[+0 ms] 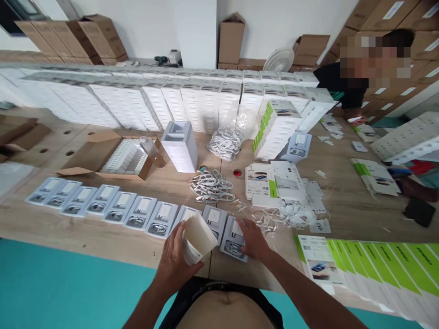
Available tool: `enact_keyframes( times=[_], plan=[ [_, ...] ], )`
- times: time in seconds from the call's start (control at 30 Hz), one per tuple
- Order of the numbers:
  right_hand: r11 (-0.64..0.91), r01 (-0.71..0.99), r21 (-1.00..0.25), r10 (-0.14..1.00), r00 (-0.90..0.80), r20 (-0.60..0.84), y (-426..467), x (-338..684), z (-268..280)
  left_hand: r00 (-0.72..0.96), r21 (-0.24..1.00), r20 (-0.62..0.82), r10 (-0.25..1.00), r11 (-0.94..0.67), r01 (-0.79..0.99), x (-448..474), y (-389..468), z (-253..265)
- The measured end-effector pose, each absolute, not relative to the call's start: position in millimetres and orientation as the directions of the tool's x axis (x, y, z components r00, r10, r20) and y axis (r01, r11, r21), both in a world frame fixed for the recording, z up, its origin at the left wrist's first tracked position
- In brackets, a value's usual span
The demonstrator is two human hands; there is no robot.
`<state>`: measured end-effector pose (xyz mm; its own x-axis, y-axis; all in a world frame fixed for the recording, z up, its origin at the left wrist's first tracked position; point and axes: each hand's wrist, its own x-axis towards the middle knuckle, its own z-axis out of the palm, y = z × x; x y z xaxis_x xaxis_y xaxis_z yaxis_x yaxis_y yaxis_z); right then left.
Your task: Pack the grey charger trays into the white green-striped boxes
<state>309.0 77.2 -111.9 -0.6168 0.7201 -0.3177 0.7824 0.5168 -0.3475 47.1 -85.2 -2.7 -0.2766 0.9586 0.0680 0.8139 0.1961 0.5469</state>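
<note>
My left hand (176, 253) is wrapped round a small white cardboard box (199, 237), tilted with its open end up. The inside of the box looks bare. To the right, my right hand (254, 240) grips the right edge of a grey plastic tray (224, 244), its fingers at the upper corner and the thumb lower down. This tray holds a coiled white cable (234, 249) and a white block. It ends a row of several similar trays (161, 219) running left; the box partly covers one of them.
Cables (212, 186) lie in a heap beyond the trays, near a tray stack (180, 146) and a carton of white blocks (125, 155). Flat boxes (270, 183) and white scraps sit to the right, with overlapping green-white boxes (370, 265) nearer. A person (343, 87) works behind a box wall (206, 103).
</note>
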Motion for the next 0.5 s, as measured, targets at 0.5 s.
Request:
enact_keyframes(
  times=[0.5],
  plan=[
    [0.097, 0.837, -0.539, 0.987, -0.151, -0.056, 72, 260, -29, -0.044, 0.341, 0.031, 0.999, 0.031, 0.940, 81, -21, -3]
  ],
)
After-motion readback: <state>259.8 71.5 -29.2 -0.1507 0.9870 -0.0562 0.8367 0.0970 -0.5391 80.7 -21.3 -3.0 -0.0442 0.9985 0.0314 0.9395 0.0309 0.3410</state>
